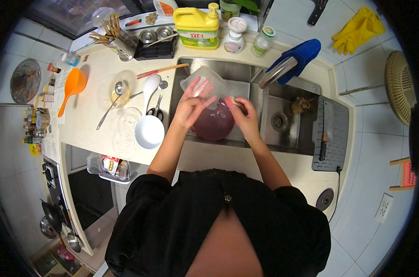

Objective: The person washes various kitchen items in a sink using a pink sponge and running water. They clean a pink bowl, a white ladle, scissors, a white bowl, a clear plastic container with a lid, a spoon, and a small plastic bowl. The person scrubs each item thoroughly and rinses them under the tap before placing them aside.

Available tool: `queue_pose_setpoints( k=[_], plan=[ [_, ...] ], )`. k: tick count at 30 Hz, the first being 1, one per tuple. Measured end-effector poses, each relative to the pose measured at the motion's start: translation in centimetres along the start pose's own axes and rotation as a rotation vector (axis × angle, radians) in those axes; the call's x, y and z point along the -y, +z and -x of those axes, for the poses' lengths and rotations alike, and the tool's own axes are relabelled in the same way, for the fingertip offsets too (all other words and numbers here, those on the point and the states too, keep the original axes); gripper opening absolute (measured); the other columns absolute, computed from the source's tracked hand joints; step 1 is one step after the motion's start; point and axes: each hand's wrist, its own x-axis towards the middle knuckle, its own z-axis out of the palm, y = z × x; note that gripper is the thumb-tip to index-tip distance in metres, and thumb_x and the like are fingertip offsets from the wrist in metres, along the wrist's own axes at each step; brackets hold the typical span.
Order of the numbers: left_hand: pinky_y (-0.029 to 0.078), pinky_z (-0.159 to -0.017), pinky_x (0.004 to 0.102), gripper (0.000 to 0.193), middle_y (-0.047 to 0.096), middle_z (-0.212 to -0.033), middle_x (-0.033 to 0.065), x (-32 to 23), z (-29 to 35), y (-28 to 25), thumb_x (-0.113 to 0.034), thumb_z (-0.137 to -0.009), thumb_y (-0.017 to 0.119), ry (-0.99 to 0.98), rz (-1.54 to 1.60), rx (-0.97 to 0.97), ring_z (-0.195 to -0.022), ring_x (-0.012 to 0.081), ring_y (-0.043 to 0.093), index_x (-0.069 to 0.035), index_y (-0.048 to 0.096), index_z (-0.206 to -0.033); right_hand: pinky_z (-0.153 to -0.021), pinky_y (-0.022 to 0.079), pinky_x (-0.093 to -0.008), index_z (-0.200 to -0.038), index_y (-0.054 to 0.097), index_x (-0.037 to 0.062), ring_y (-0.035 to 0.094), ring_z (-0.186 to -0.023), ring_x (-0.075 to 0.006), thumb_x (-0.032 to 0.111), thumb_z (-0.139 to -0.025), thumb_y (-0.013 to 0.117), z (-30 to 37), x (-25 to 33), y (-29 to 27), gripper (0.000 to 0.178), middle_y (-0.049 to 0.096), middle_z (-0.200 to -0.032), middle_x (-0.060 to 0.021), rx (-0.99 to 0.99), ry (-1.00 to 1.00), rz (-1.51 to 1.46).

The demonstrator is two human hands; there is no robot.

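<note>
My left hand [192, 105] grips a clear plastic measuring cup [205, 81], tilted over the steel sink [246, 76]. Close beside it, my right hand [244, 116] pinches a small pink sponge [230, 100] against the cup's rim. Below both hands a dark red bowl [214, 124] sits in the sink basin. The curved metal faucet [278, 71] reaches in from the right, just beyond my right hand.
On the counter to the left lie a white bowl [149, 131], a white rice paddle [150, 87], scissors [156, 110], a spoon, chopsticks and an orange scoop [73, 87]. A yellow detergent jug [196, 27] stands behind the sink. A knife [324, 145] rests on the grey mat at right.
</note>
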Motion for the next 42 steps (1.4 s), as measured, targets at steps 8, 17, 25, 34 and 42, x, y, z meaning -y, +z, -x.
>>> queue_pose_setpoints(
  k=[8,17,25,34,42],
  plan=[
    [0.048,-0.073,0.0250,0.054,0.058,-0.092,0.0108,2.6,1.2,4.6,0.016,-0.064,0.035,-0.293,-0.441,0.002,-0.084,0.0188,0.059,-0.001,0.048,-0.114,-0.076,0.046,-0.0359,-0.089,0.061,0.0040,0.057,-0.086,-0.0317,0.006,-0.074,0.057,-6.5,4.6,2.4,0.015,0.058,-0.094,-0.0126,0.206,-0.545,0.676],
    [0.046,-0.088,0.0420,0.038,0.052,-0.115,0.0179,0.3,1.8,3.8,0.001,-0.085,0.044,-0.331,-0.544,0.200,-0.101,0.0311,0.056,0.001,0.041,-0.122,-0.070,0.049,-0.0350,-0.095,0.062,0.0070,0.061,-0.079,-0.0260,0.016,-0.075,0.057,-7.1,5.3,3.2,0.023,0.062,-0.087,-0.0102,0.536,-0.108,0.691],
    [0.044,-0.091,0.0466,0.042,0.045,-0.123,0.0214,-1.5,1.8,4.3,0.000,-0.087,0.043,-0.196,-0.201,0.123,-0.107,0.0381,0.051,0.001,0.034,-0.128,-0.077,0.049,-0.0335,-0.107,0.055,0.0015,0.059,-0.088,-0.0209,0.021,-0.085,0.045,-7.6,-4.7,-0.1,0.031,0.060,-0.100,-0.0111,0.590,0.875,-0.726],
    [0.039,-0.095,0.0465,0.042,0.037,-0.129,0.0236,2.9,1.0,3.5,-0.003,-0.090,0.039,0.125,-0.160,-0.054,-0.115,0.0391,0.043,0.000,0.028,-0.131,-0.083,0.045,-0.0303,-0.108,0.051,0.0076,0.054,-0.097,-0.0165,0.018,-0.091,0.037,0.0,-3.6,5.4,0.024,0.057,-0.104,-0.0048,-0.306,0.749,-0.898],
    [0.036,-0.098,0.0388,0.047,0.035,-0.131,0.0225,2.8,0.4,4.3,-0.011,-0.093,0.036,0.097,-0.073,-0.085,-0.119,0.0318,0.040,-0.004,0.019,-0.137,-0.095,0.035,-0.0360,-0.113,0.049,-0.0039,0.047,-0.111,-0.0296,0.009,-0.086,0.046,1.5,-0.4,6.8,0.030,0.050,-0.117,-0.0171,-0.294,-0.212,0.226]
  ],
)
